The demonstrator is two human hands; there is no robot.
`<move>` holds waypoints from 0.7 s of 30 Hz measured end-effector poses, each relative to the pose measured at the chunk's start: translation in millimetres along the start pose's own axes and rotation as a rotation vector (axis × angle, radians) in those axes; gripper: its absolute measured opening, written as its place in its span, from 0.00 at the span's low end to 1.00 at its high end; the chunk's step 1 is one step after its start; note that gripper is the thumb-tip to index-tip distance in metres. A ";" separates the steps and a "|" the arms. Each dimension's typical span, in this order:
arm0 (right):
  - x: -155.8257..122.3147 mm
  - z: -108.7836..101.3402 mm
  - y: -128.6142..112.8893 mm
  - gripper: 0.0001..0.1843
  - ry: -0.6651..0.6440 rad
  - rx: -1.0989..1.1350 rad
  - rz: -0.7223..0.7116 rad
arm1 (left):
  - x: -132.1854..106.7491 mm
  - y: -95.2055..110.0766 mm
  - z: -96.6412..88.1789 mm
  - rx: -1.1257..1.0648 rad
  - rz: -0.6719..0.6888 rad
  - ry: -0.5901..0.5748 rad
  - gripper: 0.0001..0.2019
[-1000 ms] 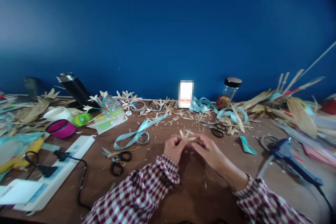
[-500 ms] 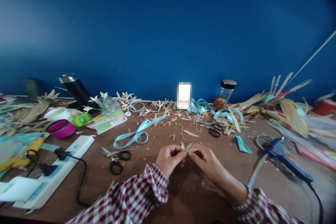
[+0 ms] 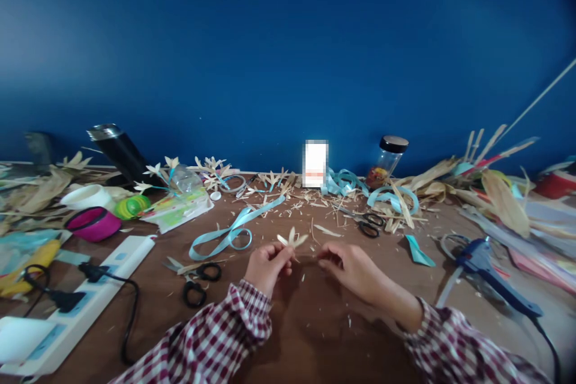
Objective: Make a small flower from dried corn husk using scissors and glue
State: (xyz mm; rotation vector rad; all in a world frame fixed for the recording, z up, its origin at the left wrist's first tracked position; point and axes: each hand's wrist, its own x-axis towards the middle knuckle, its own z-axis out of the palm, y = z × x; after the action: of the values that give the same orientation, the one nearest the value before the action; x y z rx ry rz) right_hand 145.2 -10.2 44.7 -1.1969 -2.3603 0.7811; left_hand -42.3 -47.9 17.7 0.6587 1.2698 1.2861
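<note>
My left hand pinches a small pale straw flower by its base, petals fanned upward, just above the brown table. My right hand rests close to its right with fingers curled, a small gap away from the flower; whether anything is between its fingertips I cannot make out. Both sleeves are red-and-white checked.
Black-handled scissors lie left of my hands, another pair farther back. A light blue ribbon, a white power strip with a black plug, a blue glue gun, a jar and husk scraps crowd the table.
The hands have parted: the left hand carried the straw flower a little to the left and up, and the right hand has come off it.
</note>
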 end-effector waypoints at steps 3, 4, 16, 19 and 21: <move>30.6 2.3 -0.3 0.08 -0.006 -0.290 -0.066 | 16.6 7.1 1.0 -0.246 -0.042 0.128 0.09; 40.8 5.3 -0.7 0.09 -0.021 -0.373 -0.087 | 21.4 9.9 2.5 -0.286 -0.035 0.148 0.09; 80.9 24.7 4.3 0.09 -0.141 -0.494 -0.200 | 37.8 4.2 2.0 -0.390 0.009 0.200 0.11; 77.2 23.9 1.9 0.09 -0.136 -0.514 -0.206 | 37.6 1.9 2.7 -0.332 0.019 0.198 0.11; 72.1 21.7 -1.7 0.09 -0.126 -0.511 -0.213 | 36.8 1.4 3.6 -0.295 0.030 0.193 0.12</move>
State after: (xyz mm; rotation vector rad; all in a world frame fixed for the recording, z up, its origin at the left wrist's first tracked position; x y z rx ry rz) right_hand 91.3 41.5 35.0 -1.0680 -2.8370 0.1871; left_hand -46.3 -12.4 8.4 0.3510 1.1943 1.5543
